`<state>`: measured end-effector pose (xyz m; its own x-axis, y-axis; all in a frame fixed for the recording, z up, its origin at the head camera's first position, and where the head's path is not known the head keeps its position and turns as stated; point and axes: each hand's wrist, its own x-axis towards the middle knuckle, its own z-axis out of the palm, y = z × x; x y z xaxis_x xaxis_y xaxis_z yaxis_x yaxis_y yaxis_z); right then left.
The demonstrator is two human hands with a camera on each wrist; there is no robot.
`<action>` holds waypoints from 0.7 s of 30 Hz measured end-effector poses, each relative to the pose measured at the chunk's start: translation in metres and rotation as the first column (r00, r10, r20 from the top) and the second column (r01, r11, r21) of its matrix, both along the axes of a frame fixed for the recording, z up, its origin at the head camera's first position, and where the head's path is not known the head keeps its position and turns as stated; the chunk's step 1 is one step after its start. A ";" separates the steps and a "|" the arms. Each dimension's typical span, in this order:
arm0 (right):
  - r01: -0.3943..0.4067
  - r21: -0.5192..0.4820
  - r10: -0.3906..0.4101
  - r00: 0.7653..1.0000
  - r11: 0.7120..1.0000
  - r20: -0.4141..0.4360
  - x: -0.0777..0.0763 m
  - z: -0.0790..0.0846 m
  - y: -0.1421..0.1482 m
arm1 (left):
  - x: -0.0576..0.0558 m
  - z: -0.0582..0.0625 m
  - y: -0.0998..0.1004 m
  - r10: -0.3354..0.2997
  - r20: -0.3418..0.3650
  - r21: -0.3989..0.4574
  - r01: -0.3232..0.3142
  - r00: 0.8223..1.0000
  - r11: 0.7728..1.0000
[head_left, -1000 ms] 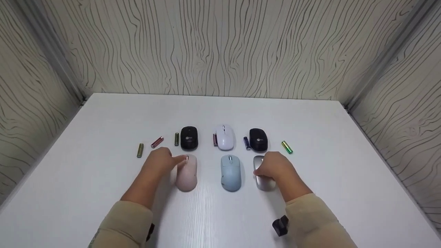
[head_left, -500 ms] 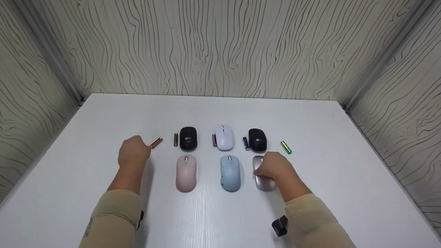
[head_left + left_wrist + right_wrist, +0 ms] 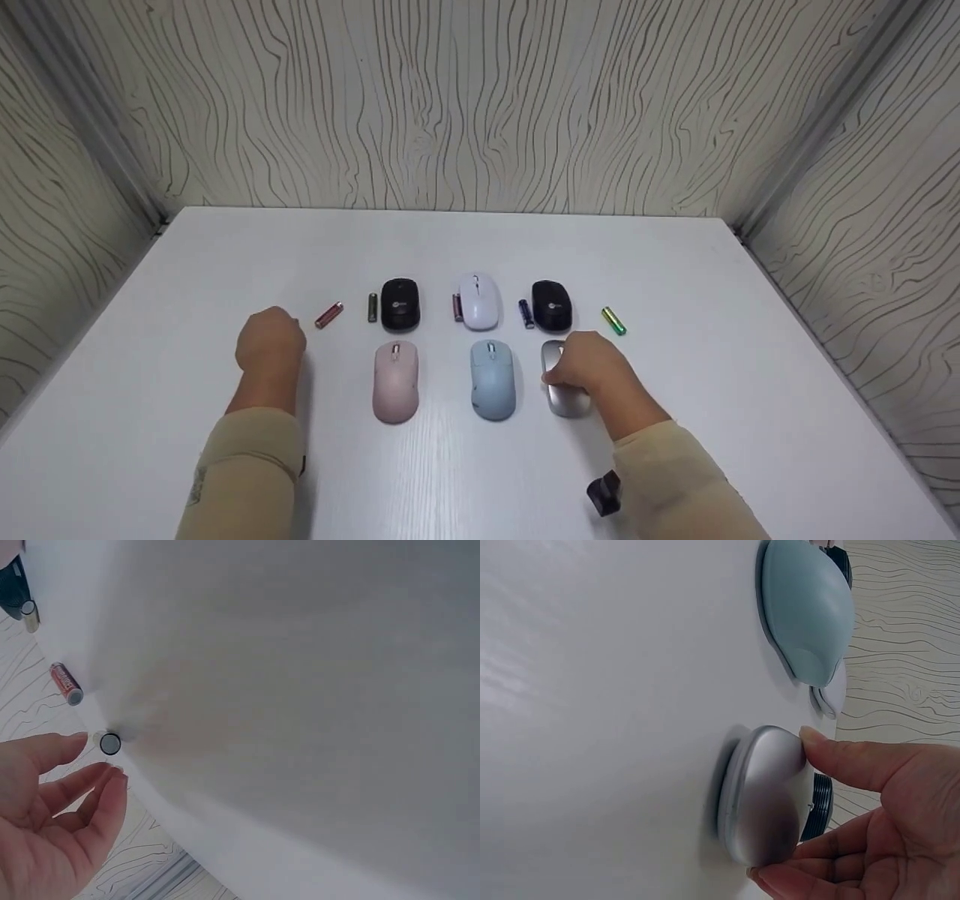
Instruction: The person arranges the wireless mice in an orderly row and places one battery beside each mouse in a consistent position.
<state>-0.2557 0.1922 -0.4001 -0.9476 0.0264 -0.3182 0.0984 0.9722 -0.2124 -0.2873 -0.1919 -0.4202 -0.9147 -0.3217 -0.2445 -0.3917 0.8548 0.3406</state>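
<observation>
My left hand (image 3: 271, 341) is low over the table's left side. In the left wrist view its thumb and fingers stand apart, with a battery (image 3: 110, 743) end-on in the gap; I see no firm grip on it. That battery is hidden behind the hand in the head view. A red battery (image 3: 328, 315) lies just right of this hand. My right hand (image 3: 589, 361) holds a silver computer mouse (image 3: 568, 401) by its sides, thumb on one edge and fingers on the other. The mouse is on the table. Left of it lies a light blue mouse (image 3: 493, 380).
A pink mouse (image 3: 396, 382) completes the front row. Behind are a black mouse (image 3: 400, 304), a white mouse (image 3: 479, 301) and another black mouse (image 3: 552, 305), with batteries beside them. A green-yellow battery (image 3: 613, 320) lies right. Patterned panels (image 3: 435, 105) border the white table.
My left hand has left the pink mouse and moved left, past the red battery, to the leftmost battery. The right hand stays on the silver mouse. The head view has shifted slightly.
</observation>
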 end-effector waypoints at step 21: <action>-0.001 -0.023 0.001 1.000 1.000 -0.031 0.001 0.000 -0.001 | -0.010 -0.003 0.000 -0.039 0.065 -0.021 0.041 0.997 0.999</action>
